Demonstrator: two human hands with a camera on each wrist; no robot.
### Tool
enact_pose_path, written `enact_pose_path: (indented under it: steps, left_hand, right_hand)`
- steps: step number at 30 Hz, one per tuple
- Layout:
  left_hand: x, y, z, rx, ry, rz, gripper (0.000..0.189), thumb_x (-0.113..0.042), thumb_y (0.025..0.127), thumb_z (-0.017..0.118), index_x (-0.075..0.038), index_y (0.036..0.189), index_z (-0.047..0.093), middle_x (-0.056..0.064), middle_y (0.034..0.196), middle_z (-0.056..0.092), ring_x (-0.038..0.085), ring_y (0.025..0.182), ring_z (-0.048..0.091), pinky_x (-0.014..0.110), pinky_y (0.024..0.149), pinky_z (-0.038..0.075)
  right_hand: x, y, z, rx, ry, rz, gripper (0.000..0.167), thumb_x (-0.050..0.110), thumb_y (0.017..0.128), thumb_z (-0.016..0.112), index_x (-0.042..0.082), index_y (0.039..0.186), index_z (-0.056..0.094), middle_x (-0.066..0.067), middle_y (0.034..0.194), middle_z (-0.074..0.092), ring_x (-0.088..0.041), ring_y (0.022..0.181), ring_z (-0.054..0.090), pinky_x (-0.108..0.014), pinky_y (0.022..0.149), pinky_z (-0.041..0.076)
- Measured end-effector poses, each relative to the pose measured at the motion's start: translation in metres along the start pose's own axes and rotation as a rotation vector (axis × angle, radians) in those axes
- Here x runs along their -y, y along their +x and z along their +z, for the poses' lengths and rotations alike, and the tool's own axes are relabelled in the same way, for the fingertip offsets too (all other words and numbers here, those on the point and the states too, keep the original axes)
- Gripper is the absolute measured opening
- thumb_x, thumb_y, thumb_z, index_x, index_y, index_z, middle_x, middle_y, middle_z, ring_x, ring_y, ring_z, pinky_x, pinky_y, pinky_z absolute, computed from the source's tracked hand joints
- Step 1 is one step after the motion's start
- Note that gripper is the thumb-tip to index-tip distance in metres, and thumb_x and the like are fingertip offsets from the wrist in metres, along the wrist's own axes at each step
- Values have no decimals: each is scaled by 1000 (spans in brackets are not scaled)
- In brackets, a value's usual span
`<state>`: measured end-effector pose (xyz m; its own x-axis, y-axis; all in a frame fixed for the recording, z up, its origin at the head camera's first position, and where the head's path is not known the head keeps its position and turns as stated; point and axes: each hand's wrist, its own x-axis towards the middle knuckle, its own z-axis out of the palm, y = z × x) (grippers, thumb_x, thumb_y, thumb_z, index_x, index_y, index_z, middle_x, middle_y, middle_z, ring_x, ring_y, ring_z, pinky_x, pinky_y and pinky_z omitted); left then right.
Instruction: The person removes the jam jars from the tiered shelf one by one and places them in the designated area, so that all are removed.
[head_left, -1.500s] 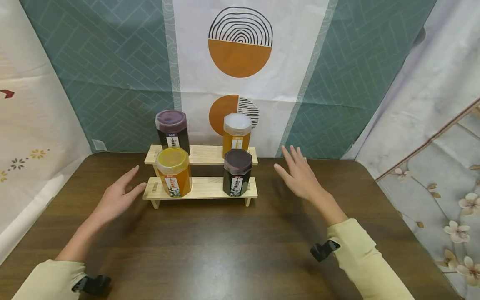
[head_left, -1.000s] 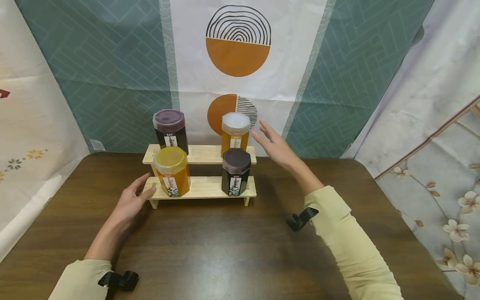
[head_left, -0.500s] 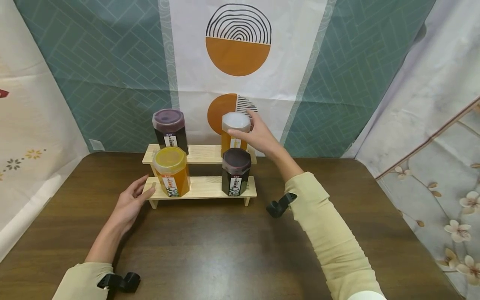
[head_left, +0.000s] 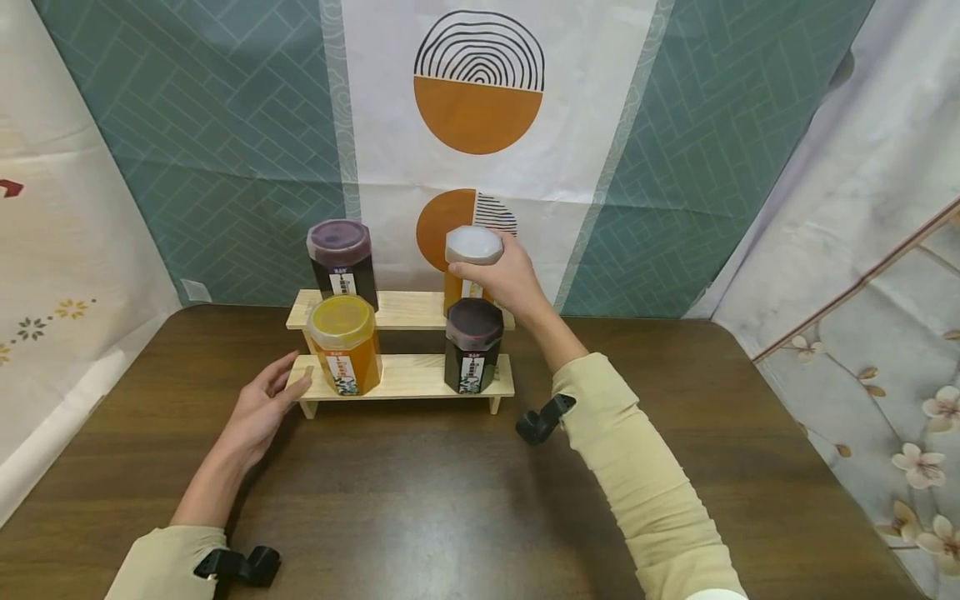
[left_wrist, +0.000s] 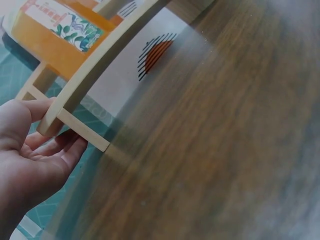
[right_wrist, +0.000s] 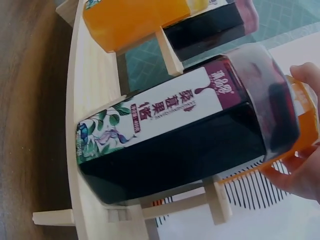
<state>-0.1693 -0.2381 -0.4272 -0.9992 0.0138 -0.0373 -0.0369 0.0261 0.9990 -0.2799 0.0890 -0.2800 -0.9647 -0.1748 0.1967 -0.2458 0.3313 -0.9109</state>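
A two-tier wooden display rack (head_left: 412, 377) stands on the table, bearing several eight-sided jars. My left hand (head_left: 258, 410) grips the left end of its lower board; the left wrist view shows the thumb on the board end (left_wrist: 52, 112) and the fingers curled beneath. On the upper tier at right, my right hand (head_left: 512, 279) holds an orange jar with a white lid (head_left: 474, 243), thumb in front and fingers round the back, partly hidden. Just before it, on the lower tier, is a dark jar (head_left: 471, 358), which covers much of the held jar in the right wrist view.
An orange jar with a yellow lid (head_left: 347, 354) sits at the lower tier's left. Behind it, a dark jar with a purple lid (head_left: 339, 246) occupies the upper tier. A patterned cloth (head_left: 255, 167) hangs close behind the rack on the brown table (head_left: 420, 500).
My right hand has moved left from beside the rack and taken hold of the white-lidded orange jar. My left hand has moved right onto the rack's lower board. The jars have stayed in place.
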Motion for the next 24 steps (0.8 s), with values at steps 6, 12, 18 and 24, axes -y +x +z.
enact_pose_path:
  steps: [6,12,18,24]
  left_hand:
    - [-1,-1,-2,0,4,-21,76,-25,100,55,1,154,8,30,149,22,-5,104,50,10,87,42]
    - [-1,1,-1,14,28,-35,75,-26,101,55,-2,155,8,28,152,21,-1,111,47,11,89,41]
    - [0,1,-1,15,35,-28,75,-26,101,54,-1,154,9,29,151,23,-2,109,48,11,89,41]
    - [-1,-1,-2,8,20,-22,75,-25,101,55,0,154,9,30,150,24,-5,105,49,10,87,42]
  right_hand:
    - [-2,0,6,-61,-22,2,76,29,78,79,4,139,43,-13,128,53,-27,110,53,-41,87,49]
    - [-5,-2,-2,-110,-22,4,71,29,78,79,4,137,46,-13,125,54,-27,108,53,-42,87,48]
    - [-2,-2,-14,-127,-54,-2,70,31,78,78,4,135,48,-14,124,55,-28,108,53,-43,87,48]
    - [1,-1,-23,-149,-53,17,73,30,77,79,4,137,47,-14,126,54,-28,109,52,-43,88,47]
